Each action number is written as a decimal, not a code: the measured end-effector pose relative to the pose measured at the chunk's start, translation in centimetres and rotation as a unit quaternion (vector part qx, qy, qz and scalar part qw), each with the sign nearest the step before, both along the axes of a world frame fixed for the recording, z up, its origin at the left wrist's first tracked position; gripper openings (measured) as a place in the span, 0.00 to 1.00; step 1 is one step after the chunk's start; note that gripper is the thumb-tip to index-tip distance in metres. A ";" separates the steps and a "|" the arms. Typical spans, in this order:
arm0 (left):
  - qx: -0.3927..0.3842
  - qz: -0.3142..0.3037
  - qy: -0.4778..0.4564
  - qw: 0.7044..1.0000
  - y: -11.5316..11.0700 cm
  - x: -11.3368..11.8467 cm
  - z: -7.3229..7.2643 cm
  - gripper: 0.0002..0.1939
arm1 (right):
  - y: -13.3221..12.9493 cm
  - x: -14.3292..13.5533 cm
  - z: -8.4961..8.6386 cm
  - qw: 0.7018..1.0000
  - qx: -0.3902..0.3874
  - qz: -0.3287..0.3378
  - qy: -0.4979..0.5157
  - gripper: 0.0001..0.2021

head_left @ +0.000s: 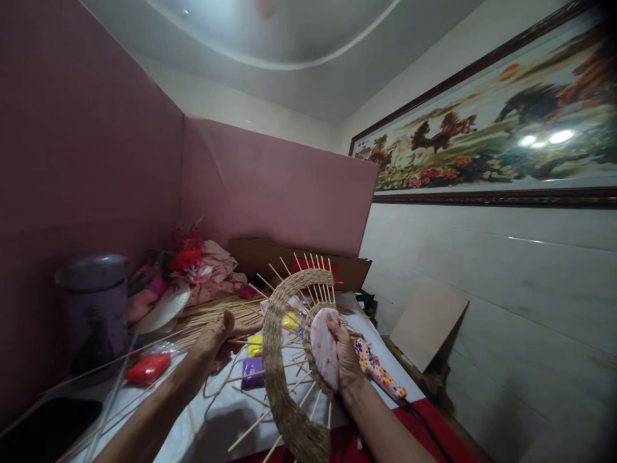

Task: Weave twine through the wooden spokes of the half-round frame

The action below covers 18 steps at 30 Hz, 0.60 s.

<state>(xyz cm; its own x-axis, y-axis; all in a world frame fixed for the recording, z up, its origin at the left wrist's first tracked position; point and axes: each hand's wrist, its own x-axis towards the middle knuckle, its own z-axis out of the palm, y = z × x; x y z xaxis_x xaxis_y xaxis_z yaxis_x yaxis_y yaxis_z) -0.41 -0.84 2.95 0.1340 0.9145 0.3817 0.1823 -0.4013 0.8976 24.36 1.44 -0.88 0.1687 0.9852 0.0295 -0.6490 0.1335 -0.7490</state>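
A half-ring woven piece (274, 347) of brown twisted cord stands upright in front of me, with thin wooden sticks radiating through it. At its centre is a smaller woven half-round faced with a pink-and-white patterned cloth pad (324, 347). My right hand (344, 354) grips this centre part, thumb over the pad; its other fingers are mostly hidden behind. On the left, my left hand (229, 337) is beside the outer band among the stick ends, thumb raised and a finger stretched toward the band. Whether it touches a stick is unclear.
Loose sticks (212, 315) lie behind my left hand. Red (148, 368), purple (252, 373) and yellow (255, 346) packets rest on the white table covering. At right lies a flower-patterned tool (380, 373) with a black cord. A lilac canister (94, 315) and dark phone-like slab (51, 427) stand left.
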 end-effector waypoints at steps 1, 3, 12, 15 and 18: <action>-0.041 -0.035 -0.032 0.998 -0.1 0.1 0.1 0.40 | 0.1 0.0 0.0 1.000 0.007 -0.003 -0.001 0.15; -0.102 -0.093 -0.092 0.986 -0.4 0.3 0.3 0.39 | 0.3 0.1 -0.1 1.000 0.023 -0.010 0.003 0.15; -0.118 -0.098 -0.086 0.984 -0.3 0.6 0.2 0.24 | 0.4 0.3 0.3 0.998 0.033 -0.055 0.023 0.19; -0.102 -0.087 -0.045 0.990 -0.2 0.4 0.0 0.23 | 0.6 0.4 0.1 0.998 0.027 -0.059 0.017 0.19; -0.058 -0.058 -0.006 0.997 -0.2 0.5 0.1 0.23 | 0.9 0.7 -0.1 0.997 0.034 -0.073 0.002 0.18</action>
<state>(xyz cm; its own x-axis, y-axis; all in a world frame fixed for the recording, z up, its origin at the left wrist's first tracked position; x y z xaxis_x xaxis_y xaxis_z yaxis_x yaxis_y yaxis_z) 0.13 -0.99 3.02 0.2366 0.9312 0.2772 0.1299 -0.3130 0.9408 25.01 2.35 -1.00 0.3102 0.9459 0.0950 -0.6221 0.2776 -0.7321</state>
